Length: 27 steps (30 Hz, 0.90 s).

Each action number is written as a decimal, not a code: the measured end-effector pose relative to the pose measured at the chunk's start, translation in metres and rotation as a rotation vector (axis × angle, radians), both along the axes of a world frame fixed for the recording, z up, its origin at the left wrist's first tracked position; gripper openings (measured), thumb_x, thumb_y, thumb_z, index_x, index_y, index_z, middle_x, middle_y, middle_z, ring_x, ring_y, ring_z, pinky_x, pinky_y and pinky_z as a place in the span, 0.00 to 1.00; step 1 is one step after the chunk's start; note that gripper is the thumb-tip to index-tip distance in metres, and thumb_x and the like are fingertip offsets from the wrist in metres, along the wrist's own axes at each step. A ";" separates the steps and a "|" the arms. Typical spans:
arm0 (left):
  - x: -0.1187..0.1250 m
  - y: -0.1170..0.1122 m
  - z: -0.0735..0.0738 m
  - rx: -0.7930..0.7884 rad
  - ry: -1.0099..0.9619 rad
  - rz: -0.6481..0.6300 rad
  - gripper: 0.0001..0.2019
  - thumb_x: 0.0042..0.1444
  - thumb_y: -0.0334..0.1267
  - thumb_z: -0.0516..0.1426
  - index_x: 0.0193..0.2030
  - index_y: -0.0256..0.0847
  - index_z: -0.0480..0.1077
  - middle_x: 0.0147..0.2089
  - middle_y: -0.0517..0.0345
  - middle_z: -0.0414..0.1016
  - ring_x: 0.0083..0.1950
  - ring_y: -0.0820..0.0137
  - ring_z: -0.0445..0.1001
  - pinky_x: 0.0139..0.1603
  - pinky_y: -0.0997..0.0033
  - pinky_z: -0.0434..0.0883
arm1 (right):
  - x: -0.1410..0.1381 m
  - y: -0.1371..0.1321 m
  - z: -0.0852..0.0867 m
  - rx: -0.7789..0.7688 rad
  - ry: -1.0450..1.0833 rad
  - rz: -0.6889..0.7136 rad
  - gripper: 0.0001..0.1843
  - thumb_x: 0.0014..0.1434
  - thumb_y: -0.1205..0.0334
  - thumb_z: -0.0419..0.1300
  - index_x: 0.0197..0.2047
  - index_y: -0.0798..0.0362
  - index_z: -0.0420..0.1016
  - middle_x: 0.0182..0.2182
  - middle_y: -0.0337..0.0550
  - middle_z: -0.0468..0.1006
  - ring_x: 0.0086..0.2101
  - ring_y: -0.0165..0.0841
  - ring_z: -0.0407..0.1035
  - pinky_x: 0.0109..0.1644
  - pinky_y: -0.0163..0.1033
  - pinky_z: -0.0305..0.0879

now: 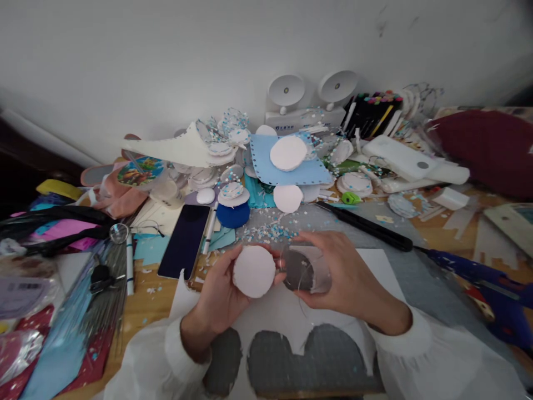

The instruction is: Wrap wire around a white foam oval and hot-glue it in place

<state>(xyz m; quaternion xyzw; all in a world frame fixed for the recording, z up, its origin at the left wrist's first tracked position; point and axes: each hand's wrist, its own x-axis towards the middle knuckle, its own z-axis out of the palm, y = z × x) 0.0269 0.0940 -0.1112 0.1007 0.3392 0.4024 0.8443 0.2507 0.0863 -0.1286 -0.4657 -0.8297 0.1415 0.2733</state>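
Note:
My left hand is closed around a white round disc, its flat face turned up toward me. In my right hand is a clear plastic cup, tipped on its side, its dark grey round end facing the disc. A thin pale strand curves down from the cup. The disc and the cup are close together; whether they touch, I cannot tell. Below both hands lies a white sheet with large rounded cutouts, through which the grey mat shows.
A blue glue gun lies at the right, beside a long black tool. At the left are a phone and a white marker. Behind stand a twin-headed lamp, a blue square and several white discs amid blue-white bits.

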 end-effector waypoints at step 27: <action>0.002 -0.018 -0.016 0.718 0.332 -0.029 0.14 0.59 0.35 0.57 0.53 0.46 0.70 0.63 0.50 0.63 0.66 0.58 0.58 0.61 0.64 0.60 | -0.035 -0.031 -0.014 -0.498 0.765 0.013 0.37 0.44 0.62 0.71 0.56 0.46 0.61 0.52 0.49 0.71 0.51 0.44 0.68 0.56 0.51 0.67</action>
